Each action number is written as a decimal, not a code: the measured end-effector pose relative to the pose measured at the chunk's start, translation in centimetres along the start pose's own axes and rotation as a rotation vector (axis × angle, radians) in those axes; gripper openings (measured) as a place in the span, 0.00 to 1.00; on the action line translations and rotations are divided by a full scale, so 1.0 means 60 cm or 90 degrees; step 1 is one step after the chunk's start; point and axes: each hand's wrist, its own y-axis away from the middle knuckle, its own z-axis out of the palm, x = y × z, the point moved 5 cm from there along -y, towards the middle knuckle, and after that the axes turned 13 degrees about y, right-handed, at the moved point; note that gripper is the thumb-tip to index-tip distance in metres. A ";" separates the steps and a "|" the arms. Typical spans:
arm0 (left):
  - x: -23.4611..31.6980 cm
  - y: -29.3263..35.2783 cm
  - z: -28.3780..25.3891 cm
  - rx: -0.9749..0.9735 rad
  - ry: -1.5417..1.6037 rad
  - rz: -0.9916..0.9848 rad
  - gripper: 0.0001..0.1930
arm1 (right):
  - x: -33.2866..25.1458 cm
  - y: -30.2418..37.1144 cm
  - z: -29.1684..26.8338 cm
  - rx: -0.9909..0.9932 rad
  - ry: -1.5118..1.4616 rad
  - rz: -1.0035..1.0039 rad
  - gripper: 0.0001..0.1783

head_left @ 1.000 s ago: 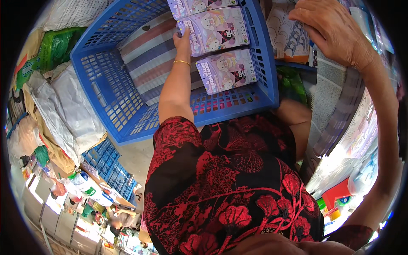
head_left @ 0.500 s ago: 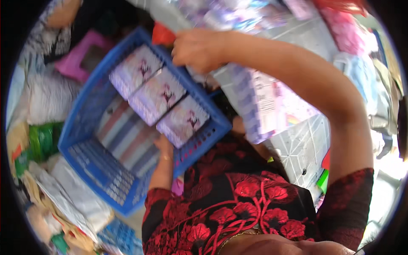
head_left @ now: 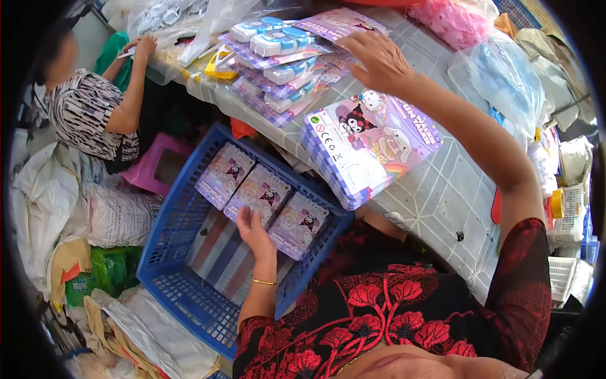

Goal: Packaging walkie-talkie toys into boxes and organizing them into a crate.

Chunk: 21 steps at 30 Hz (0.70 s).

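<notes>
Inside a blue plastic basket (head_left: 169,265), three small purple packs with cartoon prints lie in a row: a left pack (head_left: 225,175), a middle pack (head_left: 257,194) and a right pack (head_left: 299,225). My left hand (head_left: 254,232) is over the basket, fingers apart, at the near edge of the middle pack; whether it touches is unclear. Across the table, my right hand (head_left: 379,60) reaches out with loosely bent, parted fingers beside a purple printed card (head_left: 344,25). Nothing shows in its grasp. Nearer me lies a stack of larger cartoon cards (head_left: 379,142).
Blister packs with blue-and-white toys (head_left: 278,47) pile up on the grey-patterned table (head_left: 448,208). At far left another person (head_left: 95,107) works beside a pink stool (head_left: 158,161). Plastic bags (head_left: 499,76) crowd the right side; sacks (head_left: 120,218) lie left of the basket.
My right hand has moved from near the basket's far rim to the far side of the table, its fingers loosening. My left hand has lifted towards the middle pack. The view has shifted.
</notes>
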 end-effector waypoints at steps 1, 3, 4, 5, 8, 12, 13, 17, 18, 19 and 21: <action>0.049 0.012 0.033 -0.010 0.028 0.018 0.20 | 0.020 0.002 0.030 -0.040 0.012 0.037 0.28; 0.106 0.022 0.090 -0.120 0.051 0.122 0.16 | 0.044 -0.005 0.078 -0.101 0.065 0.075 0.29; 0.130 0.035 0.125 -0.169 0.055 0.155 0.15 | 0.051 -0.010 0.097 -0.095 0.063 0.077 0.29; 0.151 0.055 0.162 -0.203 0.092 0.141 0.14 | 0.064 -0.010 0.122 -0.169 0.068 0.097 0.24; 0.160 0.097 0.224 -0.340 0.143 0.093 0.13 | 0.081 -0.024 0.142 -0.229 0.081 0.102 0.15; 0.160 0.128 0.260 -0.404 0.143 0.070 0.12 | 0.122 -0.038 0.104 -0.171 0.050 0.104 0.13; 0.168 0.119 0.268 -0.418 0.101 0.102 0.12 | 0.140 -0.034 0.086 -0.137 0.021 0.140 0.12; 0.261 0.029 0.318 -0.312 -0.002 0.235 0.10 | 0.271 0.002 0.085 -0.086 0.007 0.186 0.14; 0.279 -0.016 0.320 -0.272 0.017 0.258 0.12 | 0.279 0.000 0.079 -0.108 -0.004 0.209 0.14; 0.295 -0.055 0.348 -0.270 0.035 0.220 0.13 | 0.312 0.009 0.085 -0.123 0.081 0.208 0.11; 0.316 -0.133 0.387 -0.244 -0.011 0.168 0.17 | 0.323 0.028 0.059 0.063 -0.159 0.102 0.11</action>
